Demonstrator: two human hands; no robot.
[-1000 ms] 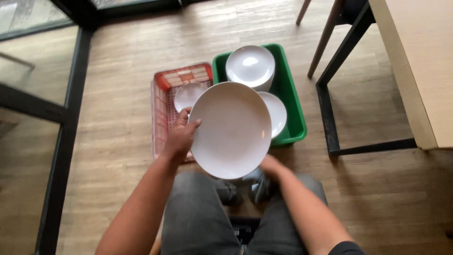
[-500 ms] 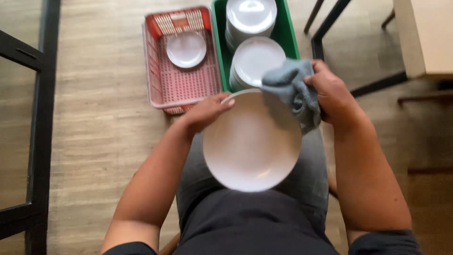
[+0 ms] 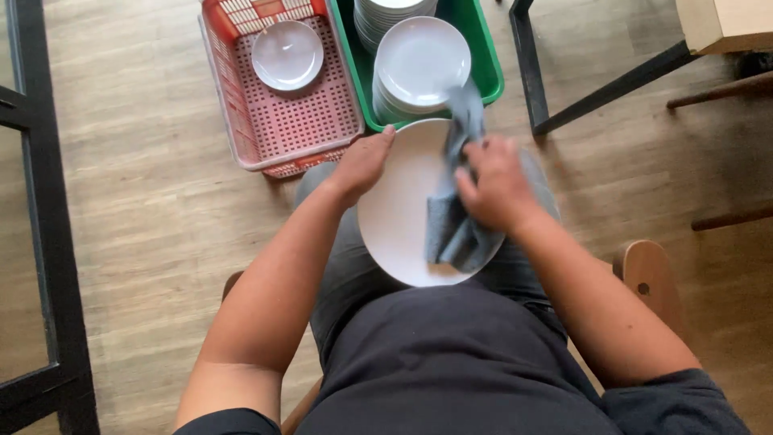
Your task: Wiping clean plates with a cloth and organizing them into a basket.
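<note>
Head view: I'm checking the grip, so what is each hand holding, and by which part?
The left hand holds the white plate by its upper left rim. The right hand presses a bunched grey cloth onto the plate's face.

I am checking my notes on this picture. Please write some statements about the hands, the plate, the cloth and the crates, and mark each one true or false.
1. The right hand presses a grey cloth on the plate. True.
2. The left hand is in the red crate. False: it holds the plate's rim.
3. The red crate holds one small plate. True.
4. The green crate is empty. False: it holds stacked plates.
</note>
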